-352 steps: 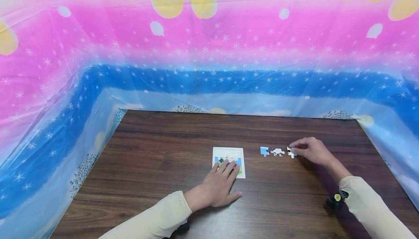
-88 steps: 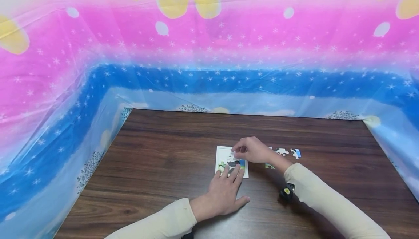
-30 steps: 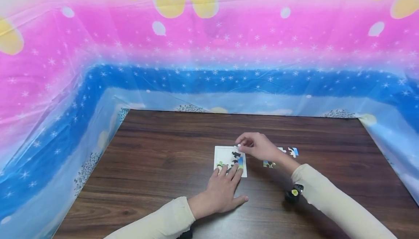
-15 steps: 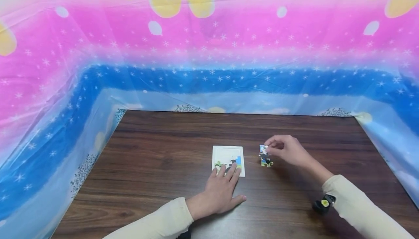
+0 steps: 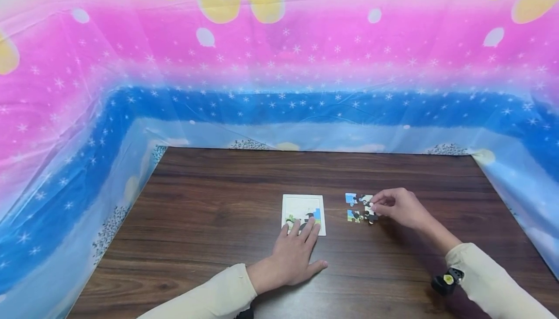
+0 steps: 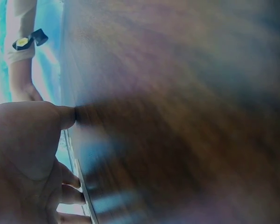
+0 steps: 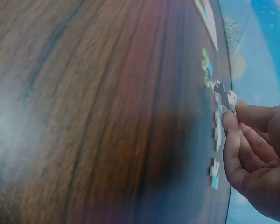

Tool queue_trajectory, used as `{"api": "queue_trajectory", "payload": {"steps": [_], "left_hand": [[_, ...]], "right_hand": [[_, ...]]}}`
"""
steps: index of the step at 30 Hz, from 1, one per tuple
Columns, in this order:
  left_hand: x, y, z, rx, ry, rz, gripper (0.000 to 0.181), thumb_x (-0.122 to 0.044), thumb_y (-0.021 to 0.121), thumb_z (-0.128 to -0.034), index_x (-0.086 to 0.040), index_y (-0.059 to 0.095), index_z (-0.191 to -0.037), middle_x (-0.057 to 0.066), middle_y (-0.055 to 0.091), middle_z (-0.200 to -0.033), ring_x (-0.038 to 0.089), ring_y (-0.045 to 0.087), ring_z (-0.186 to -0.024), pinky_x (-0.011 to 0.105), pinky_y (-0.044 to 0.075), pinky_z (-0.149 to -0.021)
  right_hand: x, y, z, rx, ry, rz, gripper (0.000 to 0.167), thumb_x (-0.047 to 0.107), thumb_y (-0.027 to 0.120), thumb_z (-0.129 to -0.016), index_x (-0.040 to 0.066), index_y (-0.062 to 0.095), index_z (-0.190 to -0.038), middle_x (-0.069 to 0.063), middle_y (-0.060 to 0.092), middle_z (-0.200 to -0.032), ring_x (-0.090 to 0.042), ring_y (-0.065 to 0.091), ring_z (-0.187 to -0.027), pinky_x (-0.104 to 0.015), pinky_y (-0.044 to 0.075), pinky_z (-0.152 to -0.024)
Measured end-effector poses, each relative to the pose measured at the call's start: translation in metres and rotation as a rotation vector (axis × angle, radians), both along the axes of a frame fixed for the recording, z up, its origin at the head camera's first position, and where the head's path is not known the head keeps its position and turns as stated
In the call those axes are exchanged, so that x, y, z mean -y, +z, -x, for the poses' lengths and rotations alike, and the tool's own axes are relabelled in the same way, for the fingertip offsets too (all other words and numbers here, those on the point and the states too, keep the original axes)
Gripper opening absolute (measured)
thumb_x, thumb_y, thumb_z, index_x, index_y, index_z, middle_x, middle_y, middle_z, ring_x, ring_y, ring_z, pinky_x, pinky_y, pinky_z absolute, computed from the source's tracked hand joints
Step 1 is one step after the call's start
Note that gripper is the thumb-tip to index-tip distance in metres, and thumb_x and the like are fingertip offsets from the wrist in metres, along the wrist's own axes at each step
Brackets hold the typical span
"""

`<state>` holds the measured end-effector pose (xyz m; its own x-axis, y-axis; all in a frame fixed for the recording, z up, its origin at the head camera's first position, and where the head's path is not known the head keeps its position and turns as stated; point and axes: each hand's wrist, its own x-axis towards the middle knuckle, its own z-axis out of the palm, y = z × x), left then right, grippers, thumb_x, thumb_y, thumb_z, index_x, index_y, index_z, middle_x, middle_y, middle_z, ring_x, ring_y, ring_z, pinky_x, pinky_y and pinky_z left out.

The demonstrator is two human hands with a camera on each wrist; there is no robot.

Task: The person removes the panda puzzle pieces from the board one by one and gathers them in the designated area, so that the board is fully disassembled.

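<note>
My left hand lies with fingers spread over the lower part of a white puzzle tray, which still shows several printed pieces at its lower right. Between thumb and fingertips, my right hand pinches a black-and-white jigsaw piece, tilted just above the loose pieces right of the tray. Beside it lie a blue piece, a black-and-white piece and a green-and-blue piece. The right wrist view shows a further loose piece that my right hand hides in the head view.
The dark wood table runs back to a pink and blue patterned cloth along its far and side edges. A black wrist device is strapped at my right sleeve.
My right hand has lifted the black-and-white piece out of the tray and carried it right, past the blue piece, toward the other loose pieces. My left hand has stayed on the tray.
</note>
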<state>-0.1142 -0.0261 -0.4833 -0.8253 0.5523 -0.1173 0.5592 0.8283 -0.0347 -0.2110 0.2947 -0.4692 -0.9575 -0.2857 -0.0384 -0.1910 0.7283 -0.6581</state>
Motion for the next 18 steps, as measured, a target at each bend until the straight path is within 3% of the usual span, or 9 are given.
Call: {"api": "queue_trajectory", "payload": {"steps": [18], "left_hand": [[0.000,-0.003,0.000,-0.007,-0.005,0.036,0.084,-0.071,0.033,-0.1005,-0.013,0.029,-0.162,0.005,0.027,-0.168,0.031,0.036,-0.150,0.049,0.035,-0.117]], "right_hand": [[-0.001,-0.015,-0.001,-0.088,0.005,-0.105,0.006,0.015,0.076,-0.092,0.016,0.079,-0.097,-0.001,0.075,-0.098,-0.015,0.066,-0.083,-0.037,0.055,-0.071]]}}
